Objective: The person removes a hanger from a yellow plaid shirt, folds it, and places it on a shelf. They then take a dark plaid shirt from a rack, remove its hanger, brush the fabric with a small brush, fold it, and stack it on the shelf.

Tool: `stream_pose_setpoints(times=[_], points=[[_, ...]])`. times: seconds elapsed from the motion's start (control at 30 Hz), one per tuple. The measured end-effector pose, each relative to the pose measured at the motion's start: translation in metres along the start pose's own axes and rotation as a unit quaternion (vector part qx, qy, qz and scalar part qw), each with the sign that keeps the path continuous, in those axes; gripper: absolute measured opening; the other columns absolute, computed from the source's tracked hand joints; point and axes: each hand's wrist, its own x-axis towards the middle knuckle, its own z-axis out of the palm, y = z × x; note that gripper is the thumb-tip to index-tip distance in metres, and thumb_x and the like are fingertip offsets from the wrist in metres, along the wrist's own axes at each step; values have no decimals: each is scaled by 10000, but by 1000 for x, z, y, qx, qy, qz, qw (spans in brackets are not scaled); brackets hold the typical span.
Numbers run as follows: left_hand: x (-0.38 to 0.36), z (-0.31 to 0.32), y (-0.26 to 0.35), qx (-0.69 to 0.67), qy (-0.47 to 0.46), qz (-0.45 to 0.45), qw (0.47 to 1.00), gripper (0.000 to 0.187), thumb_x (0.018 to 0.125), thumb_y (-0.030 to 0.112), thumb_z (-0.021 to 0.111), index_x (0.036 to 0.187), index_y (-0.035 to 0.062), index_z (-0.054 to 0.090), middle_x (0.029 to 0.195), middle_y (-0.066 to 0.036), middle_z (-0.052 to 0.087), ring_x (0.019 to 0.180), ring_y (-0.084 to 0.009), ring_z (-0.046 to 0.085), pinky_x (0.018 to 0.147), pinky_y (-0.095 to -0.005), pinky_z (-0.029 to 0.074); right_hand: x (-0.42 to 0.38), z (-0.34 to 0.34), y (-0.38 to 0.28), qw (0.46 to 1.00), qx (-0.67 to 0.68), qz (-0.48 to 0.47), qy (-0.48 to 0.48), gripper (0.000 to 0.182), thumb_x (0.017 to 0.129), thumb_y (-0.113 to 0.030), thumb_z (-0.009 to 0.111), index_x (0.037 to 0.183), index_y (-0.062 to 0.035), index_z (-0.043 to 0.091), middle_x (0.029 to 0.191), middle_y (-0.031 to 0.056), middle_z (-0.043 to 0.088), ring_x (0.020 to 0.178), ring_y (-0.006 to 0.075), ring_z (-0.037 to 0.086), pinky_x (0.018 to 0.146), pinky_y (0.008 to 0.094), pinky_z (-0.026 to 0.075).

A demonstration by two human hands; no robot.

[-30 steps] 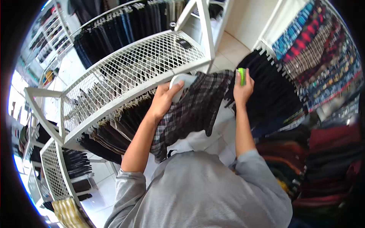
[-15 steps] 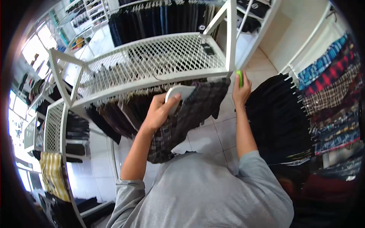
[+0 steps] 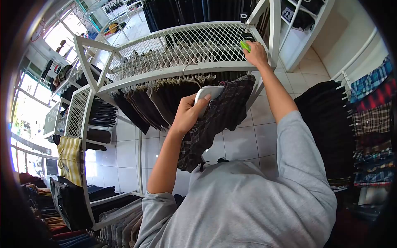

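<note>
My left hand (image 3: 189,111) is closed on a white hanger (image 3: 210,91), thumb on top, its metal hook pointing up toward the rack. A dark plaid garment (image 3: 215,120) hangs from that hanger, sloping to the right and down toward my chest. Over the right end of the white mesh shelf (image 3: 144,43), my right hand (image 3: 257,54) grips a small bright green object (image 3: 245,46); its kind is not clear. Just beyond the green object, a black tag (image 3: 247,36) lies on the mesh.
Dark trousers (image 3: 142,107) hang in a row beneath the shelf. Black garments (image 3: 324,128) and plaid shirts (image 3: 372,124) hang at the right. A yellow checked shirt (image 3: 70,159) is on a rack at the left. Pale tiles (image 3: 240,142) cover the floor.
My right hand has moved with the green object from beside the rack's corner to above the mesh shelf near the black tag. My left hand still holds the hanger. The view has shifted.
</note>
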Motion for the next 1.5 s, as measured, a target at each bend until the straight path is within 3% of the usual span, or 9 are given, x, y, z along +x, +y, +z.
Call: stream_pose_setpoints(times=[0.17, 0.37, 0.63, 0.73, 1.0, 1.13, 1.27, 1.37, 1.5], points=[[10, 22, 4, 3, -30, 4, 1000, 317, 985, 295, 652, 1004, -14, 720, 806, 52, 617, 721, -18, 484, 641, -218, 379, -45, -39, 6, 974, 123, -73, 177, 485, 878, -386, 715, 1268, -103, 664, 1150, 148, 670, 1081, 312, 626, 918, 432, 514], [47, 101, 6, 3, -101, 28, 994, 334, 935, 281, 710, 1058, -29, 730, 768, 32, 635, 698, -34, 494, 607, -233, 399, -234, -161, -62, 904, 388, 124, 125, 515, 871, -258, 750, 1298, -11, 602, 920, 96, 622, 641, 171, 565, 655, 321, 498], [80, 238, 9, -60, -162, 1, 985, 500, 830, 276, 838, 1187, -38, 683, 742, -9, 660, 650, -72, 574, 580, -224, 444, -331, -183, -67, 958, 240, 155, -19, 1083, 763, -308, 774, 1552, 46, 123, 1023, 276, 663, 902, 454, 670, 812, 495, 530], [75, 257, 20, -99, -217, -38, 970, 869, 845, 289, 811, 1515, -18, 351, 931, -100, 700, 806, -138, 656, 756, -277, 511, -344, -205, -47, 943, 238, 231, -21, 971, 764, -221, 736, 1530, 52, 204, 1048, 331, 647, 953, 508, 639, 863, 529, 508], [60, 250, 36, -179, -353, 37, 918, 809, 982, 249, 458, 1609, 78, -24, 1279, -222, 591, 1133, -307, 644, 997, -396, 447, -365, -270, -5, 950, -126, 237, 157, 354, 902, -106, 629, 1250, -56, 590, 955, 172, 617, 919, 368, 625, 773, 463, 490], [45, 228, 47, -177, -367, 83, 909, 822, 970, 237, 467, 1618, 138, -30, 1305, -233, 586, 1153, -308, 639, 1000, -399, 451, -348, -293, -2, 930, -144, 216, 261, 275, 763, -275, 808, 877, -78, 654, 774, 93, 650, 753, 332, 655, 656, 441, 500], [37, 176, 47, -85, -306, 186, 930, 826, 925, 42, 594, 1614, 104, 142, 1165, -185, 659, 1022, -228, 667, 906, -344, 502, -332, -315, 10, 961, -95, 124, 229, 290, 708, -247, 843, 850, -66, 666, 806, 109, 687, 763, 333, 665, 681, 416, 511], [34, 116, 45, 215, -76, 369, 901, 710, 828, 140, 723, 1487, 81, 464, 1198, -170, 646, 1108, -271, 634, 941, -370, 499, -314, -326, 10, 977, -39, 80, 193, 300, 698, -231, 858, 863, -52, 682, 792, 126, 693, 742, 350, 671, 667, 411, 514], [20, 44, 41, 348, -14, 369, 862, 796, 749, 292, 841, 1448, 101, 512, 1324, -173, 579, 1235, -358, 556, 1055, -425, 445, -279, -326, -7, 988, 39, 21, 146, 296, 695, -205, 862, 870, -43, 685, 796, 137, 706, 739, 342, 690, 670, 388, 522]])
